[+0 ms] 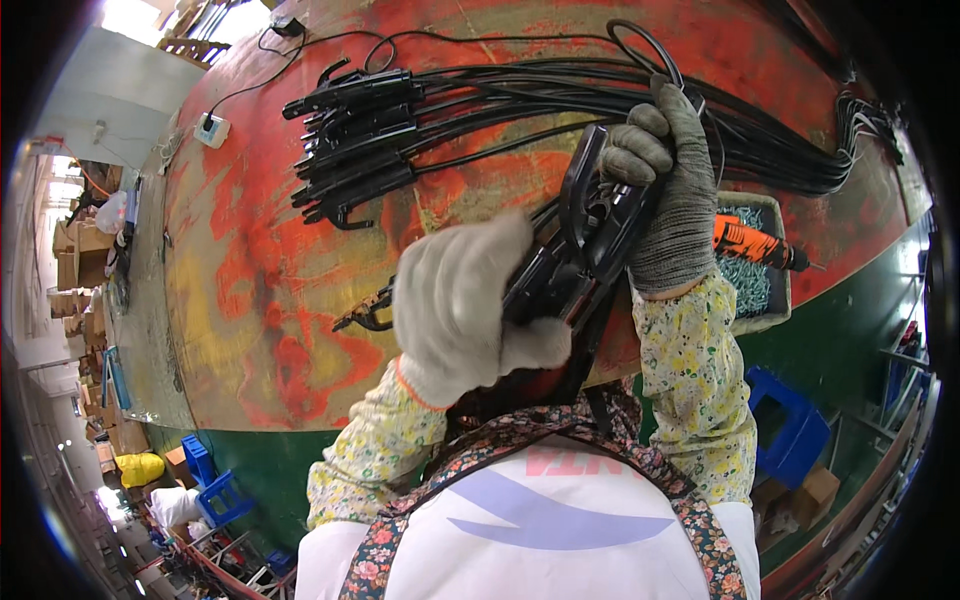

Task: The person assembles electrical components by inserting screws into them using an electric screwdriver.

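My right hand (675,190), in a grey knit glove, is closed around a black welding electrode holder (610,240) in front of my chest. A black cable loops up from beside its thumb. My left hand (460,295), in a white glove and blurred by motion, is curled at the lower end of the black holders, its thumb beneath them. Brass-coloured jaws (365,310) stick out left of this hand; it hides what they join to. On the table beyond lies a row of several black electrode holders (355,140) with their cables running right.
A bundle of black cables (780,150) crosses the worn red table (260,290). At right, an orange power driver (750,240) rests across a bin (785,300) of screws. A white socket box (212,130) stands far left. Blue plastic stools (790,425) are below table level.
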Demonstrator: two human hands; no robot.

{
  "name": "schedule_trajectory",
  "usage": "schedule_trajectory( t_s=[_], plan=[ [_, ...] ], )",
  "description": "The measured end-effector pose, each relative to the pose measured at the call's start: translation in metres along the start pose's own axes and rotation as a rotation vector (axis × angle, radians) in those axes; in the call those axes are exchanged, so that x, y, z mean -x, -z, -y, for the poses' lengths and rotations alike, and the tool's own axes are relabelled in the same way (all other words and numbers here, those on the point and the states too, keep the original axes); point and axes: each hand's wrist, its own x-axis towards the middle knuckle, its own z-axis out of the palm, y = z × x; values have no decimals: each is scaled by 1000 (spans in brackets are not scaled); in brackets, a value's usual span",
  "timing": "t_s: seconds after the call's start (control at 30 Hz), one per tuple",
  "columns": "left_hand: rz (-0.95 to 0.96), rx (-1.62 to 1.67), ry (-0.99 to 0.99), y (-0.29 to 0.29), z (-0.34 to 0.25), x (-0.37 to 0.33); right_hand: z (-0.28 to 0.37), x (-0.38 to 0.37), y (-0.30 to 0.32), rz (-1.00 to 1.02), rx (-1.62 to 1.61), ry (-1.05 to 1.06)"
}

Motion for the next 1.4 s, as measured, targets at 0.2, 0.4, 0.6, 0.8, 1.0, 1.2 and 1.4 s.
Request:
schedule_trajectory(
  t_s=[0.2, 0.4, 0.6, 0.8, 1.0, 1.2, 1.4],
  plan=[
    [361, -461, -180, 30, -22, -9, -5, 5, -6, -34, -98, 56],
    [282, -583, -197, 18, -21, -1, -6, 7, -6, -94, -96, 128],
    [313, -494, -164, 16, -28, 6, -8, 18, -7, -43, -141, 60],
    [295, -448, -199, 17, -31, 4, -4, 22, -8, -50, -137, 125],
    [274, -256, -67, 1, -22, 1, 6, 22, -9, 47, 55, 122],
    [360, 278, 505, -9, -27, -10, -17, 38, -29, -74, 601, 278],
    [403, 895, 819, -45, -14, -15, 10, 43, -4, 178, 1106, 326]
  ],
)
